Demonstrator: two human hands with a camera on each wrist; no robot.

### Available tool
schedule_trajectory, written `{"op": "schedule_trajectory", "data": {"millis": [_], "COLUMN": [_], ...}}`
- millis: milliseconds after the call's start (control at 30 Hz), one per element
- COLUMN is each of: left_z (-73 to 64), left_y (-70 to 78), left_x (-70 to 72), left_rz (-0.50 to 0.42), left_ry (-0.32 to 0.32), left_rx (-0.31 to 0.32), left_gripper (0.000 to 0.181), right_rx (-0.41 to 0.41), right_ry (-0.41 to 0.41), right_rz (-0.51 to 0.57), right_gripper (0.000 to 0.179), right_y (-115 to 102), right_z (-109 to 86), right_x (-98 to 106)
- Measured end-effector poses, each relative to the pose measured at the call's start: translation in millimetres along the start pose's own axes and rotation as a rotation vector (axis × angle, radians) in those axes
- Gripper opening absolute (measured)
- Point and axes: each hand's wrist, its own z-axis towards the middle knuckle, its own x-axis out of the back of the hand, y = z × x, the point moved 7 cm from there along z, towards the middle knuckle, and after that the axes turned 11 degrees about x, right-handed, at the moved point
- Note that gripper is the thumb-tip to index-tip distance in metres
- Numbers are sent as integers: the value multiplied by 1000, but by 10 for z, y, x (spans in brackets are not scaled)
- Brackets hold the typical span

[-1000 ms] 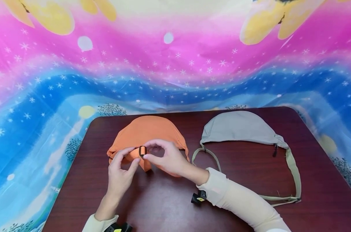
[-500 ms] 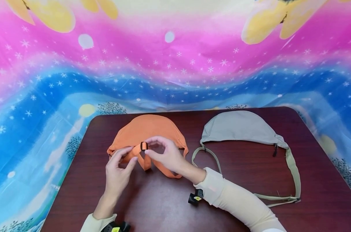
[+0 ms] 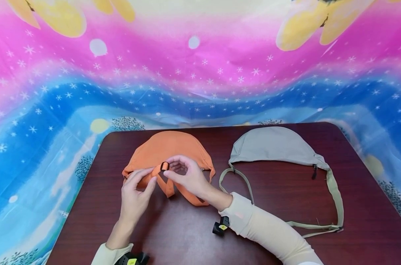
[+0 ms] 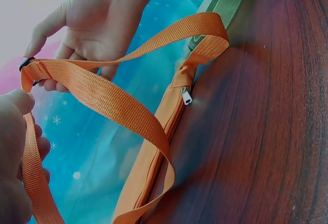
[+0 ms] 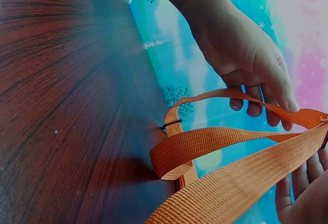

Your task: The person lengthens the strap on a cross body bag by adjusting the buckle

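An orange waist bag (image 3: pixel 170 147) lies on the table, its flat side toward the back. Above its front edge, my right hand (image 3: pixel 195 182) pinches the black strap slider (image 3: pixel 164 166) between thumb and fingers. My left hand (image 3: pixel 134 197) pinches the orange webbing just left of the slider. In the left wrist view the strap (image 4: pixel 113 101) runs through the slider and hangs in loops down to the bag, beside a silver zip pull (image 4: pixel 186 96). In the right wrist view the left thumb and fingers grip the webbing (image 5: pixel 302 116).
To the right lies a grey waist bag (image 3: pixel 270 145) with a pale green strap (image 3: pixel 334 195) looping toward the front, partly behind the right sleeve (image 3: pixel 273 224). Both bags rest on a dark red-brown table (image 3: pixel 180 235). A printed cloth (image 3: pixel 200 73) hangs behind it.
The slider has risen slightly with my right hand. My left hand has shifted a little left and away from it, so more webbing shows between the hands. The grey bag stays in place.
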Motion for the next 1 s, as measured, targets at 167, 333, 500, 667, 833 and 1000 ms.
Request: {"op": "schedule_trajectory", "data": {"millis": [167, 333, 500, 667, 833, 1000], "left_z": [8, 4, 1, -7, -1, -3], "left_y": [-19, -25, -66, -83, -49, -40], "left_x": [-11, 20, 34, 39, 23, 0], "left_rz": [29, 14, 4, 4, -25, -8], "left_ry": [-12, 24, 21, 17, -14, -36], "left_rx": [20, 20, 51, 45, 20, 9], "left_gripper": [30, 25, 26, 25, 19, 35], "right_rx": [-5, -41, -117, -124, -120, -104], "right_ry": [12, -24, -86, -99, -104, -87], "right_rz": [-19, -29, -28, -42, -63, -71], "right_gripper": [29, 27, 26, 26, 24, 25], "right_y": [24, 64, 152, 171, 159, 142], "right_z": [7, 0, -27, -38, -35, -25], "right_x": [18, 1, -26, -33, -43, -39]}}
